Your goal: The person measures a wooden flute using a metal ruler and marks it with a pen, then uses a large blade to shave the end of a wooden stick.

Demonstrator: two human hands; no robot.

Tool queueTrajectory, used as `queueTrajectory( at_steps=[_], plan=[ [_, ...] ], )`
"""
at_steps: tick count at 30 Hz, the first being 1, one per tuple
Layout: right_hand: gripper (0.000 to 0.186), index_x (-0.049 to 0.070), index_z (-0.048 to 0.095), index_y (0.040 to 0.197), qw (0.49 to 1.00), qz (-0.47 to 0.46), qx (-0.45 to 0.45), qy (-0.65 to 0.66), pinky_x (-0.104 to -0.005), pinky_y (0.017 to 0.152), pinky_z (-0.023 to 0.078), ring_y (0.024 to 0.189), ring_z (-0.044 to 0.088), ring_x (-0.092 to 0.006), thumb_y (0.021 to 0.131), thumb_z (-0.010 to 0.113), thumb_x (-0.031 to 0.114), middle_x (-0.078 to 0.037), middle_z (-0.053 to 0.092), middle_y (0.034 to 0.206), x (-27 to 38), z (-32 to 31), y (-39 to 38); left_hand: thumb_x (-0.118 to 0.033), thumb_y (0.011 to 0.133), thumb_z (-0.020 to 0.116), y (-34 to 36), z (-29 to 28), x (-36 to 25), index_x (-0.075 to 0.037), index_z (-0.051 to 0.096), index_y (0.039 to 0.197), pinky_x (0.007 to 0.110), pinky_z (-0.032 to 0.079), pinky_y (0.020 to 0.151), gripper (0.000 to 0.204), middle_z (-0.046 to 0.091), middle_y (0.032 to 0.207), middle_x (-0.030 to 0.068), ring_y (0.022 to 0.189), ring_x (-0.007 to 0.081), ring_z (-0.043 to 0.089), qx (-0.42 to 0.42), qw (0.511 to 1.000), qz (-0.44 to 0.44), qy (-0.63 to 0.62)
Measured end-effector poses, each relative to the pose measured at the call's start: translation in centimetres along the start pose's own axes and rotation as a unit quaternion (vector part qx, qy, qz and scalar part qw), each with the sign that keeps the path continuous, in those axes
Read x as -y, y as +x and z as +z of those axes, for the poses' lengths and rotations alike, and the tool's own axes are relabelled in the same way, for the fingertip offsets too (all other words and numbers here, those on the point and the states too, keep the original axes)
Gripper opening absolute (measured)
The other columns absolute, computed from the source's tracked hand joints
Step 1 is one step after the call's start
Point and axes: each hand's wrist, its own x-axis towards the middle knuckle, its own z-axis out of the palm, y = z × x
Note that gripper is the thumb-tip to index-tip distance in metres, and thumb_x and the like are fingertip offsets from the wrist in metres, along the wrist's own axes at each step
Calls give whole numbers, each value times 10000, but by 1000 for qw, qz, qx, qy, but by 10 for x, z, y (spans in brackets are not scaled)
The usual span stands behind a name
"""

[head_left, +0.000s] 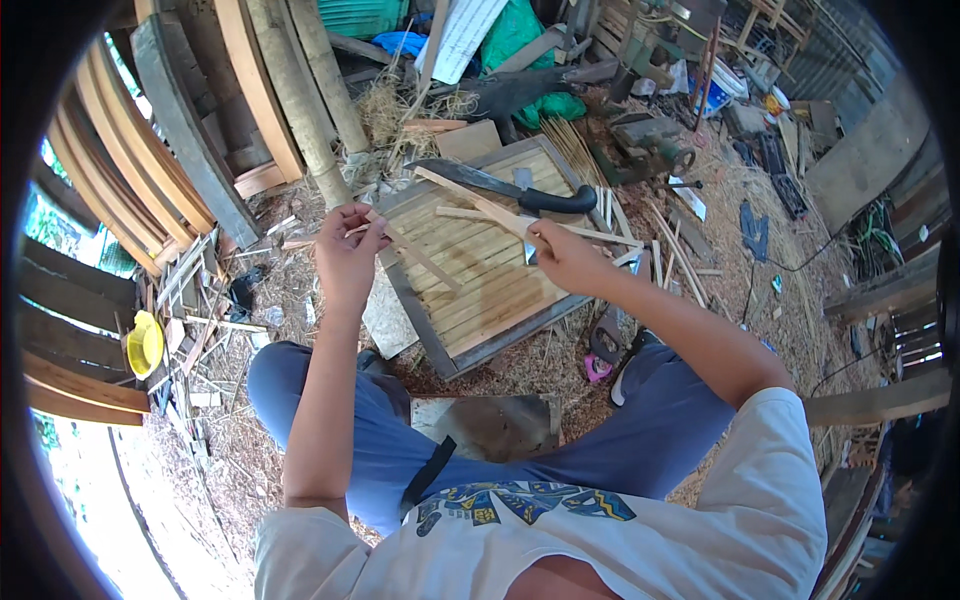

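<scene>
My left hand (352,250) is raised over the left edge of a slatted wooden panel (490,325), its fingers pinching a thin wood strip (425,262) that slants down to the right. Over the panel's right part, my right hand (568,262) is closed round the near end of another wood strip (470,197), which points away to the upper left. Beyond that hand lies a machete (560,202) with a black handle and dark blade, on the panel's far part. Several loose strips rest on the panel, near my right hand.
A handsaw (606,335) stands by the panel's near right corner, next to a pink object (598,368). Shavings and wood scraps cover the ground. At left are a yellow basin (145,345) and leaning planks (130,150); a green metal machine (645,150) stands far right.
</scene>
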Motion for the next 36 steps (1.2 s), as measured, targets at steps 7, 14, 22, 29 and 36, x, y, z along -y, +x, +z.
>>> queueTrajectory(
  at_steps=[7, 14, 22, 29, 36],
  plan=[
    [444, 14, 561, 1399, 992, -106, -41, 51, -421, 876, 549, 1016, 664, -340, 967, 663, 38, -208, 629, 1171, 21, 46, 24, -15, 993, 726, 10, 1, 32, 45, 683, 1209, 295, 668, 741, 229, 667, 1092, 103, 905, 174, 734, -21, 998, -53, -17],
    [413, 39, 639, 1277, 976, -206, 7, -75, -478, 960, 543, 1086, 642, -405, 889, 745, 132, -175, 601, 1149, 11, 69, 31, -36, 995, 731, 15, 8, 59, 36, 702, 1219, 292, 656, 736, 237, 698, 1083, 107, 889, 164, 733, -22, 998, -65, 6],
    [374, 56, 675, 1178, 988, -109, 57, -92, -449, 770, 561, 865, 697, -331, 868, 801, 221, -133, 680, 899, 27, 71, 24, -97, 923, 795, 12, 0, 71, 11, 749, 1219, 368, 593, 867, 318, 794, 1014, 136, 945, 230, 761, -46, 970, 60, 232],
    [372, 35, 667, 1145, 993, -62, 84, -59, -495, 794, 576, 915, 727, -388, 901, 788, 288, -189, 737, 955, 37, 69, 35, -77, 954, 703, 11, -1, 89, -22, 720, 1304, 428, 573, 961, 355, 765, 1208, 221, 1117, 381, 739, -33, 952, 117, 282],
    [276, 47, 677, 1144, 992, -122, 15, -37, -489, 789, 566, 916, 721, -387, 920, 757, 186, -157, 739, 945, 14, 55, 35, -58, 938, 714, 6, 4, 77, -14, 717, 1271, 444, 574, 950, 336, 750, 1177, 213, 1093, 400, 719, 3, 944, 93, 316]
  ],
)
